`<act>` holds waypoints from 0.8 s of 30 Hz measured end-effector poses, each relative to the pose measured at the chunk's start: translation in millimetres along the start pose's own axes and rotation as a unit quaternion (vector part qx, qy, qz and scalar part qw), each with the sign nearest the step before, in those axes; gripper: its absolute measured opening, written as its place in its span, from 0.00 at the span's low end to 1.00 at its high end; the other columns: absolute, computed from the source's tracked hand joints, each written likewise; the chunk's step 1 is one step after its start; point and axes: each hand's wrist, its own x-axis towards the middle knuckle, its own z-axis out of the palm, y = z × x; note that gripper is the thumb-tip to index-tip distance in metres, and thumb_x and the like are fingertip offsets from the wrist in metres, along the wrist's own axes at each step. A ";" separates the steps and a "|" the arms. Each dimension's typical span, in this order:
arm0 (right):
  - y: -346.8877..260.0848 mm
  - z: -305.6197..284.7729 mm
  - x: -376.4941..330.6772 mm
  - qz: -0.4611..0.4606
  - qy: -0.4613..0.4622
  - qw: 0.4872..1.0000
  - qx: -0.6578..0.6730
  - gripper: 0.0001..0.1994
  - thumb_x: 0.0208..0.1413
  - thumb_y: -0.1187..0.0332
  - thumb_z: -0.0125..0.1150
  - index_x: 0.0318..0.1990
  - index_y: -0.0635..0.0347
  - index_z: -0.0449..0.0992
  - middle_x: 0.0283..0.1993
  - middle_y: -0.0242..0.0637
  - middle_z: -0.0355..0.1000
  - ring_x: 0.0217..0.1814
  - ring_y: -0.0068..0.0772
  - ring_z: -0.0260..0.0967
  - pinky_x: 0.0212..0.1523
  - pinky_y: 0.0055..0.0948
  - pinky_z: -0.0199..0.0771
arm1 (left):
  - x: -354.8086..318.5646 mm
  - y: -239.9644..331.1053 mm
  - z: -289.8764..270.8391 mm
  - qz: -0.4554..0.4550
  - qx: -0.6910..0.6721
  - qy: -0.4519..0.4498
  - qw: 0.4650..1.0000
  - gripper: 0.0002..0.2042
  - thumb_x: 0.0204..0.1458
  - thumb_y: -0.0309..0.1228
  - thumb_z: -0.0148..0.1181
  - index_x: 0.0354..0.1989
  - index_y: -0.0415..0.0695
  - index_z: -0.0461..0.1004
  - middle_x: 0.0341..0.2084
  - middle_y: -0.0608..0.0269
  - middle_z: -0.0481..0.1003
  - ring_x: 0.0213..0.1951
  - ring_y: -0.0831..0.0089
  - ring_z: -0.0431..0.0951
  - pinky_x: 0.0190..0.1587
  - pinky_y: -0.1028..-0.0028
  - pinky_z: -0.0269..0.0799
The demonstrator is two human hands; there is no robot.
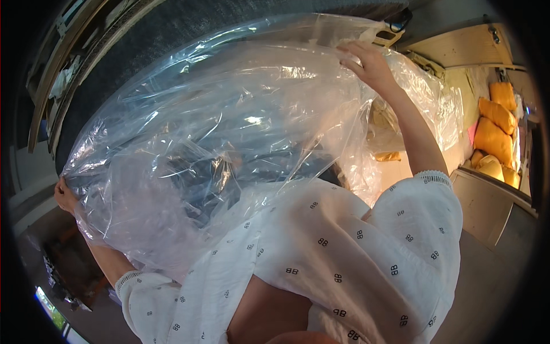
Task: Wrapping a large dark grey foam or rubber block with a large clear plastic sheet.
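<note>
A large sheet of clear plastic film (229,109), wrinkled and shiny, spreads between my arms and across my front. At the far left, my left hand (66,196) is closed on a gathered corner of the film. My right hand (366,64) reaches to the upper right, with fingers stretched out and thumb apart, over the film's far edge; whether the fingertips press on it I cannot tell. Through the film a dark blue surface shows dimly. More crumpled clear plastic (438,103) lies to the right of my right forearm.
A dark, fabric-like surface (143,54) runs behind the film. Wooden rails (71,74) stand at the left. Stacked orange packages (494,135) lie at the right, below a wooden board (458,49). A cabinet-like box (484,200) stands nearer on that side.
</note>
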 end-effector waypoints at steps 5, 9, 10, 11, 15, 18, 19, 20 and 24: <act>-34.7 12.4 -13.1 0.108 0.091 0.980 0.143 0.14 0.48 0.62 0.58 0.41 0.59 0.72 0.40 0.37 0.69 0.43 0.41 0.66 0.43 0.34 0.66 | -5.6 -3.1 -6.7 0.025 0.014 0.024 0.999 0.18 0.46 0.46 0.57 0.32 0.40 0.76 0.29 0.54 0.75 0.31 0.63 0.73 0.37 0.69 0.66; -24.3 53.2 -5.8 0.003 0.188 0.980 0.071 0.13 0.47 0.62 0.59 0.34 0.62 0.72 0.33 0.36 0.69 0.36 0.34 0.65 0.41 0.29 0.65 | -0.2 -4.1 -6.7 0.031 0.071 0.039 0.996 0.18 0.46 0.46 0.57 0.30 0.41 0.77 0.26 0.55 0.75 0.30 0.64 0.73 0.35 0.69 0.66; -18.8 53.8 -5.6 0.005 0.191 0.979 0.073 0.13 0.47 0.62 0.59 0.34 0.62 0.72 0.33 0.36 0.69 0.36 0.34 0.65 0.41 0.29 0.65 | -0.4 -2.9 -4.7 0.035 0.072 0.041 0.996 0.18 0.46 0.46 0.57 0.30 0.41 0.77 0.26 0.55 0.75 0.30 0.64 0.73 0.35 0.69 0.66; -12.5 51.1 -7.8 0.048 0.066 0.987 0.141 0.12 0.48 0.62 0.59 0.33 0.62 0.72 0.31 0.35 0.69 0.35 0.31 0.64 0.40 0.27 0.64 | -1.4 -0.9 -1.1 0.036 0.038 0.036 0.998 0.18 0.45 0.46 0.57 0.30 0.41 0.76 0.26 0.55 0.75 0.30 0.64 0.73 0.35 0.69 0.66; -20.2 23.3 -10.7 0.136 -0.121 0.906 0.383 0.07 0.51 0.67 0.54 0.28 0.62 0.69 0.26 0.27 0.64 0.32 0.20 0.59 0.37 0.21 0.60 | -4.2 -3.0 -0.3 0.035 0.010 0.035 0.999 0.19 0.45 0.48 0.57 0.30 0.41 0.77 0.26 0.54 0.75 0.30 0.60 0.74 0.35 0.67 0.66; -29.1 -7.8 -17.7 0.122 -0.111 0.857 0.489 0.11 0.54 0.63 0.53 0.25 0.60 0.68 0.25 0.24 0.63 0.30 0.16 0.57 0.34 0.21 0.60 | -2.9 -7.2 -2.6 0.034 0.014 0.035 0.999 0.19 0.45 0.48 0.57 0.30 0.41 0.77 0.27 0.53 0.75 0.30 0.60 0.74 0.35 0.66 0.67; -31.3 -15.0 -19.4 0.123 -0.111 0.857 0.488 0.11 0.54 0.63 0.53 0.25 0.60 0.68 0.25 0.24 0.63 0.30 0.16 0.57 0.34 0.21 0.60 | -2.1 -7.9 -3.0 0.026 0.020 0.028 0.999 0.19 0.45 0.46 0.57 0.30 0.40 0.76 0.27 0.54 0.75 0.30 0.63 0.74 0.35 0.68 0.67; -33.1 -21.1 -20.8 0.137 -0.096 0.857 0.488 0.12 0.55 0.62 0.52 0.25 0.59 0.67 0.25 0.24 0.63 0.28 0.15 0.56 0.34 0.20 0.59 | -2.6 -8.7 -2.5 0.026 0.019 0.028 0.999 0.19 0.45 0.46 0.57 0.30 0.40 0.76 0.27 0.54 0.75 0.30 0.63 0.74 0.35 0.68 0.67; -41.1 -38.1 -17.8 0.183 -0.051 0.859 0.476 0.11 0.57 0.62 0.50 0.28 0.60 0.68 0.24 0.23 0.61 0.27 0.15 0.55 0.34 0.19 0.57 | 0.0 -8.4 -2.1 0.045 0.025 0.026 0.998 0.18 0.45 0.46 0.58 0.30 0.40 0.76 0.27 0.53 0.75 0.30 0.61 0.74 0.35 0.68 0.67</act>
